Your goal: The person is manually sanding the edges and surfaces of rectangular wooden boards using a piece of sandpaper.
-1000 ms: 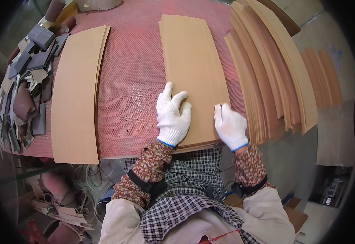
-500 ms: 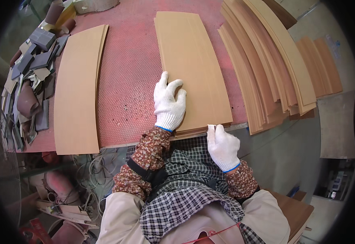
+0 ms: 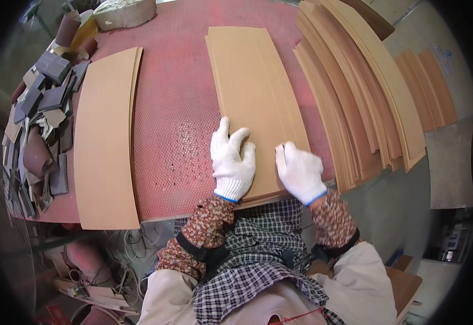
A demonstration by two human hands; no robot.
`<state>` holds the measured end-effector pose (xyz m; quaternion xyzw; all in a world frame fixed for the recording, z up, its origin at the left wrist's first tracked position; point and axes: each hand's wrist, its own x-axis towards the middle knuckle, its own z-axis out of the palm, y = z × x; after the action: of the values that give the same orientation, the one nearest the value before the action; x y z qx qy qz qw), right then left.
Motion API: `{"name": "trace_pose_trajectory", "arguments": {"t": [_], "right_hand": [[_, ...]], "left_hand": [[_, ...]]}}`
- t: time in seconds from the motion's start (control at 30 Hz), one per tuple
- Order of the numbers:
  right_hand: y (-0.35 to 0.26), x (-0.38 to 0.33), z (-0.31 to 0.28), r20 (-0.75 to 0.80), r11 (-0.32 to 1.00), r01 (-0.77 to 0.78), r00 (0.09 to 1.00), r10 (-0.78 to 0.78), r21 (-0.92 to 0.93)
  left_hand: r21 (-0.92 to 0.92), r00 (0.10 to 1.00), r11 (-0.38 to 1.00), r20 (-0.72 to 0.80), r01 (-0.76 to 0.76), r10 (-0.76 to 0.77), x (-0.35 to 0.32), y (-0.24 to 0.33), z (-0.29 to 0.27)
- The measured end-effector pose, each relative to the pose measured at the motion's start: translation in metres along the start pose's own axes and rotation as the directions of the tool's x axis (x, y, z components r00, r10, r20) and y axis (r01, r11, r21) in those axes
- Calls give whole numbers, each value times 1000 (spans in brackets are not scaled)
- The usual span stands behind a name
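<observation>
Before me lies a stack of thin light-brown wooden panels (image 3: 255,81), long and slightly offset at the edges. My left hand (image 3: 233,162), in a white knitted glove, rests on the left edge of the top panel, its fingers apart. On the near right part of the same panel is my right hand (image 3: 301,169), also gloved. Its fingers are closed in a pinch, with a small, thin edge showing at the tips; I cannot make out what it is.
The panels lie on a red textured tabletop (image 3: 171,124). Another panel stack (image 3: 105,141) stands to the left, overhanging the front edge. Beyond it are heaped grey sanding blocks (image 3: 52,97) and brown abrasive rolls (image 3: 37,153). Several fanned panels (image 3: 355,103) lie at the right.
My right hand has moved from the near edge of the panel stack farther onto the top panel. My left hand stays on the panel's left edge. The view has shifted slightly.
</observation>
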<state>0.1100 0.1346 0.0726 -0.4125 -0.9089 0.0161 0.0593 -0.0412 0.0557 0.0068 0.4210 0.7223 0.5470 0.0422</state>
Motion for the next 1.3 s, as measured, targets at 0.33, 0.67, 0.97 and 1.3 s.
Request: {"name": "trace_pose_trajectory", "arguments": {"t": [0.33, 0.67, 0.97, 1.3], "right_hand": [[7, 242, 16, 28, 988, 35, 999, -31, -154], [27, 318, 26, 84, 1000, -23, 996, 22, 10], [53, 352, 14, 136, 1000, -6, 991, 7, -11], [37, 318, 17, -5, 995, -47, 999, 47, -86]], "left_hand": [[-27, 997, 999, 65, 29, -27, -10, 21, -8], [32, 994, 998, 94, 55, -58, -84, 45, -12], [-26, 990, 995, 105, 96, -93, -108, 71, -9], [-20, 997, 999, 69, 38, -36, -57, 45, -4]]}}
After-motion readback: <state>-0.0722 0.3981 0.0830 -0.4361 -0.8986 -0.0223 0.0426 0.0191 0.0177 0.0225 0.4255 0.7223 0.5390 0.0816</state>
